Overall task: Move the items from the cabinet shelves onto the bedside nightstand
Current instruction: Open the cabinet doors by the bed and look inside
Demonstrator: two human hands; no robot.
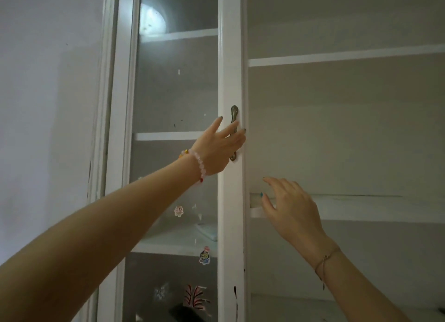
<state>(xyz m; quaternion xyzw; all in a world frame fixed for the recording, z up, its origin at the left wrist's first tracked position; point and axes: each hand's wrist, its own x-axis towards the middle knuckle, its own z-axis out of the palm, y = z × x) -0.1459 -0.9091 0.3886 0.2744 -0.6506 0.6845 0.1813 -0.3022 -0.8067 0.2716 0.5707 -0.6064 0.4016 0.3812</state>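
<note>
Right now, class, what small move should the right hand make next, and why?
Probably reach further and close on the pale object on the shelf: the right hand is open just beside it, while the left hand rests on the door handle.

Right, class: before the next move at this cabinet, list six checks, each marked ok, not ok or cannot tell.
1. Left grip at door handle: ok, fingers straight, not curled round it.
2. Right grip at shelf edge: ok, open.
3. Right bay open: ok.
4. Item on that shelf: cannot tell.
5. Flat item reachable: not ok, behind glass.
6. Nightstand in view: not ok.
</note>
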